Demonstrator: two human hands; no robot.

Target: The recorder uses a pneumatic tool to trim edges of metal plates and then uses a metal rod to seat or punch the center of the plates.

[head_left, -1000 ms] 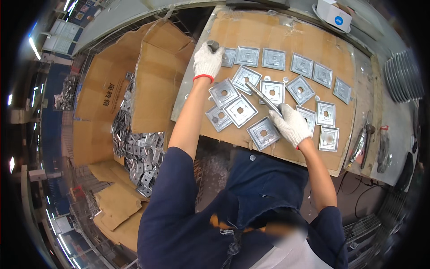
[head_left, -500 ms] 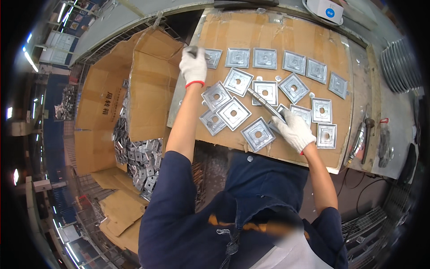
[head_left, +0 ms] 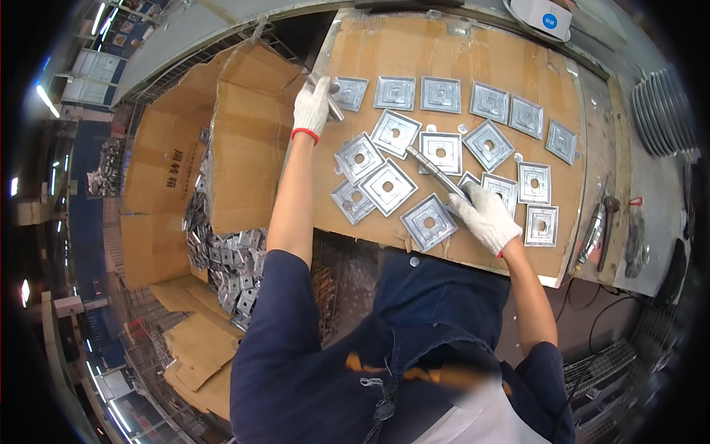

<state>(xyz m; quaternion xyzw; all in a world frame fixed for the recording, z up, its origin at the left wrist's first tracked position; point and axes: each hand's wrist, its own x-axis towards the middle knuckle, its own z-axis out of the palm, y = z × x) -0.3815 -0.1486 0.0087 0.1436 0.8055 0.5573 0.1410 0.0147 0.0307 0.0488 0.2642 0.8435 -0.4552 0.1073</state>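
My left hand [head_left: 310, 107], in a white glove with a red cuff, is closed round a short grey metal bar [head_left: 336, 111] at the board's far left edge. Beside it lies a square metal plate [head_left: 353, 93], the leftmost of the far row. My right hand [head_left: 488, 218], gloved the same way, grips a slim metal rod [head_left: 436, 170] pointing up and left. The rod crosses the near corner of a square plate with a round centre hole [head_left: 441, 153]. Part of another plate [head_left: 467, 180] shows beneath the rod and right fingers. Several similar plates lie spread around both hands.
Brown cardboard [head_left: 458, 55] covers the tabletop. On the left stands a tall open carton [head_left: 255, 140] with many small metal parts [head_left: 233, 266] heaped inside. At the right lie an air tool [head_left: 592, 233] and a hammer [head_left: 609, 222], with stacked grey discs [head_left: 662, 111] beyond.
My left hand has shifted slightly left and down and turned, so more of the grey bar shows. My right hand and its rod have barely moved. The plates lie as before.
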